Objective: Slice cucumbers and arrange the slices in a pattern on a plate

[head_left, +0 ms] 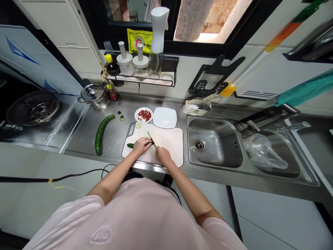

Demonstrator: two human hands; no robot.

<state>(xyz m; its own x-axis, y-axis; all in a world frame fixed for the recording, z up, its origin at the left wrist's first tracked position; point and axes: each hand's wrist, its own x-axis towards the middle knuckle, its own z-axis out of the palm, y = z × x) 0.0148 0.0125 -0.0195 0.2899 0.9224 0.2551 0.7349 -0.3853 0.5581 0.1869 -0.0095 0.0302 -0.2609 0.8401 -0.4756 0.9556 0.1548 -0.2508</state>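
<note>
A piece of cucumber [130,145] lies on the white cutting board [171,146], with my left hand [142,146] closed over it, fingers curled near its right end. My right hand [163,156] grips the handle of a kitchen knife [151,136], whose blade stands at the cucumber's right end beside my left fingertips. Whether the blade is in the cucumber I cannot tell. One round cucumber slice [138,126] rests at the board's upper left. Behind the board are a small plate of chopped red pieces [144,115] and a white square plate [164,117].
Left of the board lies a whole cucumber [101,133], with small trimmings [122,118] nearby. A lidded steel pot [95,96] stands at the back left, a wok [31,107] farther left. A double sink [215,149] is on the right, a plastic bag [262,151] in its right side.
</note>
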